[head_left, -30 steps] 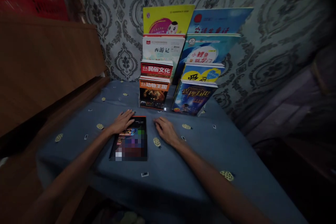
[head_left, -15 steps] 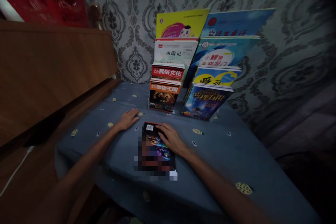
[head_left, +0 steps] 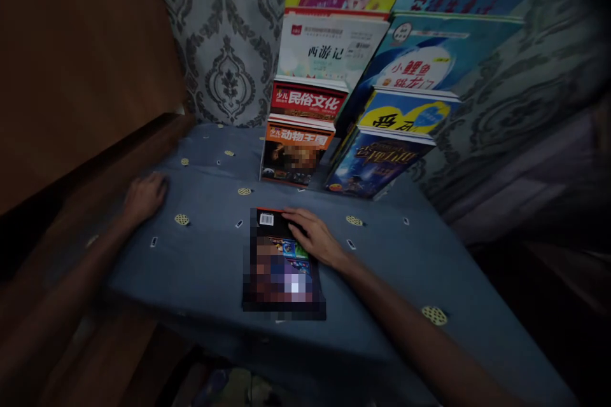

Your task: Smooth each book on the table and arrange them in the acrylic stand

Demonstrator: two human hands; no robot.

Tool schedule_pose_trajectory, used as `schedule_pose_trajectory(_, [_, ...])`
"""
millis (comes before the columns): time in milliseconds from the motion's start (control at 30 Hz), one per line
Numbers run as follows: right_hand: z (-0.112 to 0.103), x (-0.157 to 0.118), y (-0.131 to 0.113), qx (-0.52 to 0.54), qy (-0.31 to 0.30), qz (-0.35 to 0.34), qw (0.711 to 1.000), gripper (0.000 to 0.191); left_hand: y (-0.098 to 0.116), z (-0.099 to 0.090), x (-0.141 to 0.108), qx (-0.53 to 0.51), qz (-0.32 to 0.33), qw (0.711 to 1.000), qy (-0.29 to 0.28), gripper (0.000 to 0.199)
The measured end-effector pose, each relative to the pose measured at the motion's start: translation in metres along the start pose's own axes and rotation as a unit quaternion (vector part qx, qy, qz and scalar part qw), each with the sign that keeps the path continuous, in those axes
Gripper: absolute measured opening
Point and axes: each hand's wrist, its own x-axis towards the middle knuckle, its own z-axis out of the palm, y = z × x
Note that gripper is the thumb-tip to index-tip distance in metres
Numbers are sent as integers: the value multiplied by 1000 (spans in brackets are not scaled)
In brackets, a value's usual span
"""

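A dark book (head_left: pixel 262 232) with a barcode and small colored pictures lies flat near the table's front edge, partly pixelated. My right hand (head_left: pixel 315 238) rests on its upper right part, fingers stretched out over the cover and not wrapped round it. Toward the table's left side, my left hand (head_left: pixel 146 197) lies on the blue cloth, well apart from the book. It is slightly blurred, its fingers look loosely bent, and no object shows in it.
A patterned blue cloth covers the table (head_left: pixel 200 267). Behind the flat book stand two tiered rows of upright books, with an orange book (head_left: pixel 296 146) and a dark blue book (head_left: pixel 382 162) in front. A wooden panel (head_left: pixel 86 63) borders the left, and patterned wallpaper (head_left: pixel 229 70) the back.
My left hand has slid left across the cloth, away from the book. My right hand stays on the book. The view has tipped down and closer, with the red basket out of sight.
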Motion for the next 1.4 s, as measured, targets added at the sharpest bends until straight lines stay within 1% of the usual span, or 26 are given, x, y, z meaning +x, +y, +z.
schedule_pose_trajectory(33, [-1,0,-1,3,2,-1,1000,33,21,3,0,-21,37,999,-3,42])
schedule_pose_trajectory(67, [-2,1,-1,7,3,-4,1000,32,44,5,-2,-73,97,993,-10,43])
schedule_pose_trajectory(133, [-4,2,-3,15,6,-18,1000,31,95,10,-8,-116,191,974,-30,42])
schedule_pose_trajectory(200, [-5,2,-5,22,7,-33,999,30,140,13,-18,-173,315,933,-36,40])
schedule_pose_trajectory(233, [-6,2,-6,24,9,-37,999,30,157,15,-23,-187,353,916,-35,38])
schedule_pose_trajectory(300, [-8,0,-7,19,19,-32,999,29,178,16,-31,-195,382,903,-30,36])
schedule_pose_trajectory(367, [-12,-4,-8,2,35,-6,999,29,185,17,-34,-197,384,902,-12,35])
schedule_pose_trajectory(467, [-19,-12,-6,-24,63,50,996,30,184,18,-33,-205,388,899,17,33])
schedule_pose_trajectory(533, [-22,-16,-4,-27,74,69,994,30,185,17,-32,-203,388,899,25,32])
schedule_pose_trajectory(600, [-24,-19,-3,-23,73,78,994,29,189,15,-32,-186,382,905,28,31])
schedule_pose_trajectory(667, [-25,-19,-2,-19,71,91,993,28,196,11,-32,-161,378,911,24,32])
schedule_pose_trajectory(733, [-24,-17,-2,-9,76,110,991,27,206,6,-31,-145,384,912,12,32])
schedule_pose_trajectory(833, [-24,-14,-2,11,95,145,985,26,220,0,-26,-149,402,903,-11,33])
schedule_pose_trajectory(933, [-24,-13,1,27,113,174,978,28,235,-2,-20,-154,418,895,-25,35])
schedule_pose_trajectory(1067, [-26,-11,6,50,137,195,970,34,255,2,-14,-153,435,887,-31,35])
schedule_pose_trajectory(1167, [-28,-9,8,59,144,208,966,36,267,8,-13,-155,444,882,-13,35])
schedule_pose_trajectory(1267, [-28,-8,8,45,149,214,964,36,273,13,-12,-156,451,879,1,36])
schedule_pose_trajectory(1400, [-29,-6,7,-4,140,215,967,36,272,16,-11,-164,454,876,5,37])
